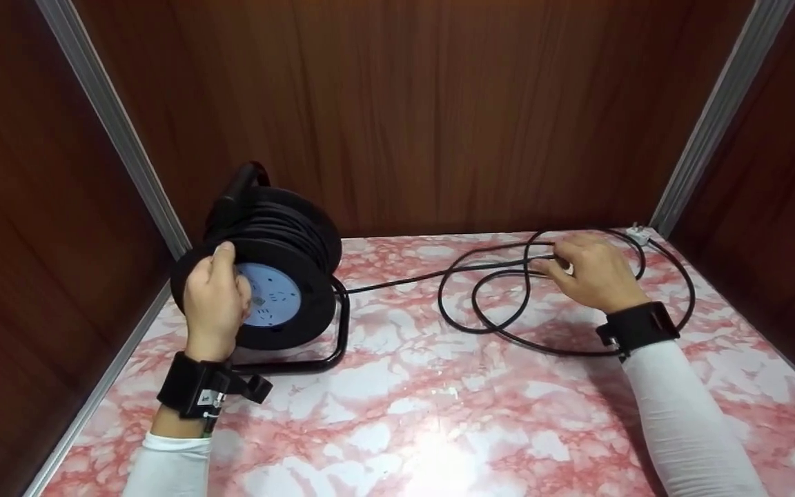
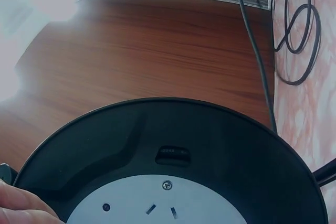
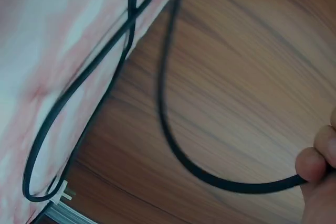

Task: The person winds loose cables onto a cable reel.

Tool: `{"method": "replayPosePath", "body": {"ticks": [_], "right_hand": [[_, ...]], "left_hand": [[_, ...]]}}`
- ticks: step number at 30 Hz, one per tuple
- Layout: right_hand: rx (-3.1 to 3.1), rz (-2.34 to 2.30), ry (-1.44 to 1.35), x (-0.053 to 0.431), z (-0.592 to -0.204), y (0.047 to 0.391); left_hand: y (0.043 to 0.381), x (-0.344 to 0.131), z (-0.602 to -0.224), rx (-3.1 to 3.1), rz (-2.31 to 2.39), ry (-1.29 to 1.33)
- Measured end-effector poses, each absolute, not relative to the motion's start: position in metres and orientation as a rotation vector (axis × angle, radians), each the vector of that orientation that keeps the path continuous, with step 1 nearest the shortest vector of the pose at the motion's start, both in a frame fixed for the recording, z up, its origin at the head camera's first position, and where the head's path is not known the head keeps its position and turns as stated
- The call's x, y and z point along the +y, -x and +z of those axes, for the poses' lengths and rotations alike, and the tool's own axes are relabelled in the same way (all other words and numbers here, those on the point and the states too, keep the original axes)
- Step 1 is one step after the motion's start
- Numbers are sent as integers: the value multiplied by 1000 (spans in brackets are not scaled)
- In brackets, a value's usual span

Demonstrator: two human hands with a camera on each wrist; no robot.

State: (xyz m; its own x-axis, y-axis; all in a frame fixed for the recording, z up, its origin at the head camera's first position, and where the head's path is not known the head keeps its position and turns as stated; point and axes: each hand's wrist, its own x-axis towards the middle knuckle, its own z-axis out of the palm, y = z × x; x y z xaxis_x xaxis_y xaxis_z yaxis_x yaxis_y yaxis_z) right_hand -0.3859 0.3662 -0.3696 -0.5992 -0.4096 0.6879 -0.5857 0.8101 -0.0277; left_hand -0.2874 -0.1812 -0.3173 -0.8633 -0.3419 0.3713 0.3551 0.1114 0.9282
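Observation:
A black cable reel with a round pale-blue socket panel stands on its tube frame at the left. My left hand is curled against the front face of the reel, thumb uppermost; what lies inside its grip is hidden. In the left wrist view, its fingers show at the reel's lower left edge. Black cable runs from the drum to the right. My right hand pinches this cable between thumb and fingers, and in the right wrist view the cable hangs from it in a curve.
Loose loops of cable lie on the pink-and-white marbled table around and below the right hand. A white plug sits at the back right corner. Brown wood-grain panels with metal corner strips enclose the table.

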Motion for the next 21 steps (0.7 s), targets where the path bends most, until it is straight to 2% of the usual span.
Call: {"method": "replayPosePath", "body": {"ticks": [7,15,21], "right_hand": [[-2724,395,-560,376,-376,382],[-2482,362,-645,373,-375,383],[-2651,391,-543,379,-379,380]], "left_hand": [[290,-170,-320,-1888,-1780,37],[291,-161,-322,-1991,-1622,52],[292,-155,-326,-2004,-1530,64]]}}
